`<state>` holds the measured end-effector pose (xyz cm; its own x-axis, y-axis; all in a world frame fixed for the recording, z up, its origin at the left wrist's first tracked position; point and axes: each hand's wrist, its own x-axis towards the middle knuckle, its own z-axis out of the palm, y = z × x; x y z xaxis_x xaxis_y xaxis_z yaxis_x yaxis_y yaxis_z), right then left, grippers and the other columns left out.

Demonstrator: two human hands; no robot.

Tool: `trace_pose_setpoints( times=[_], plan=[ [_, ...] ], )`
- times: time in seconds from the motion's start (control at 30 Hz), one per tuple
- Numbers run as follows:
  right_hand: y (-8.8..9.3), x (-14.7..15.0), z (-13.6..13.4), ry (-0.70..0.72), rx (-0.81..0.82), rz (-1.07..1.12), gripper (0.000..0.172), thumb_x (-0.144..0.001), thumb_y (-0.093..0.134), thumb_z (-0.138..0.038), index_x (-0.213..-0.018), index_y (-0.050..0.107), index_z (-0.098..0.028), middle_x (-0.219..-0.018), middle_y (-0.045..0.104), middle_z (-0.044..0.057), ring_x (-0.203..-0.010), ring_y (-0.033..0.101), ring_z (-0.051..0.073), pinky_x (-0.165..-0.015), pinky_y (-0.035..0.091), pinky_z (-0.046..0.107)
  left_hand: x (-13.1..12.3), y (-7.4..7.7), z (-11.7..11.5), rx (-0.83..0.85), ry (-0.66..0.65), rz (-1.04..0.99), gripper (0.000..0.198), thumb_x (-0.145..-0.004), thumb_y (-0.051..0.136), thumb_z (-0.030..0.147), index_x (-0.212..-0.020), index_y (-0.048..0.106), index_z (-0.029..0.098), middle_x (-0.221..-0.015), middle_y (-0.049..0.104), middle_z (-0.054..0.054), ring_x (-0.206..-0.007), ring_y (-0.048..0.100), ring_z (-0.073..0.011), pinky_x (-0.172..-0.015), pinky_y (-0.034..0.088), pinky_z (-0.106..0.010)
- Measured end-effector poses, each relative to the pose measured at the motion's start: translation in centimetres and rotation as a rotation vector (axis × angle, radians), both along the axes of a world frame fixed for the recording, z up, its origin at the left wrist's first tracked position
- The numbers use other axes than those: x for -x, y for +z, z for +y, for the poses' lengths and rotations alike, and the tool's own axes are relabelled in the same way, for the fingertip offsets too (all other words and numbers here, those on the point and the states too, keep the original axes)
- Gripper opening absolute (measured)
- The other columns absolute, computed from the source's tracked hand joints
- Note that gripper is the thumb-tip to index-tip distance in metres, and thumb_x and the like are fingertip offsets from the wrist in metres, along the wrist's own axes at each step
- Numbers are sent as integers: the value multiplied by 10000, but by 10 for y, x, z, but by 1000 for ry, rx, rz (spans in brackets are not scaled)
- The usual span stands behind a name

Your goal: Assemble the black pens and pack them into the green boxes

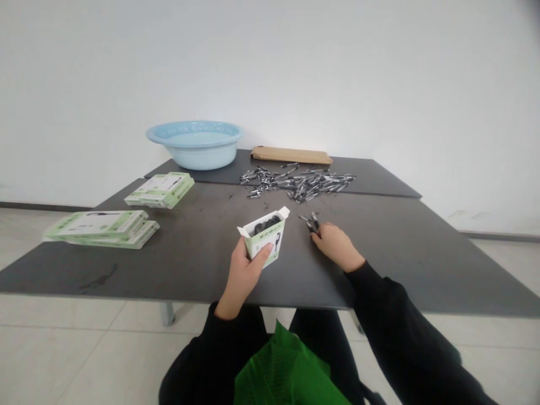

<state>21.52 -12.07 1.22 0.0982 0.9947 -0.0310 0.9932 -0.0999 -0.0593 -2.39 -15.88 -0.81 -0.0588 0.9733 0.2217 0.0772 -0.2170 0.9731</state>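
My left hand (244, 274) is closed around a small white and green carton (266, 243), tilted with its top flaps apart. Dark rounded pieces show inside the carton's mouth. To the right, my right hand (335, 245) grips a few black and silver pens (312, 223) just above or on the table; I cannot tell whether they touch it. Beyond both hands lies a loose pile of similar pens (310, 184), spread across the seam between two table sections.
Flat white and green boxes (101, 224) lie stacked at the left, with another stack (162, 188) behind them. A light blue basin (202, 152) stands at the back left. A flat brown cardboard piece (291, 154) lies by the wall. The dark table's (169, 275) front edge is close to me.
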Motion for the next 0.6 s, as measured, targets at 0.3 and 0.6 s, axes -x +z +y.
trace_pose_setpoints(
  times=[0.3,0.6],
  plan=[
    [16,-12,-4,5,-142,68,303,-926,469,-393,-842,666,-179,-914,720,129,-864,679,251,-679,426,297,-1,10,-4,-14,-42,4,409,-798,691,396,-1114,637,142,-1086,736,-117,-967,708,-256,-825,580,-362],
    [16,-8,31,52,-202,208,327,-959,415,-314,-1160,566,-106,-975,727,167,-903,681,254,-720,431,285,-1,6,-3,-19,0,19,395,-789,699,402,-1081,647,141,-1067,741,-112,-950,709,-249,-818,579,-353]
  ],
)
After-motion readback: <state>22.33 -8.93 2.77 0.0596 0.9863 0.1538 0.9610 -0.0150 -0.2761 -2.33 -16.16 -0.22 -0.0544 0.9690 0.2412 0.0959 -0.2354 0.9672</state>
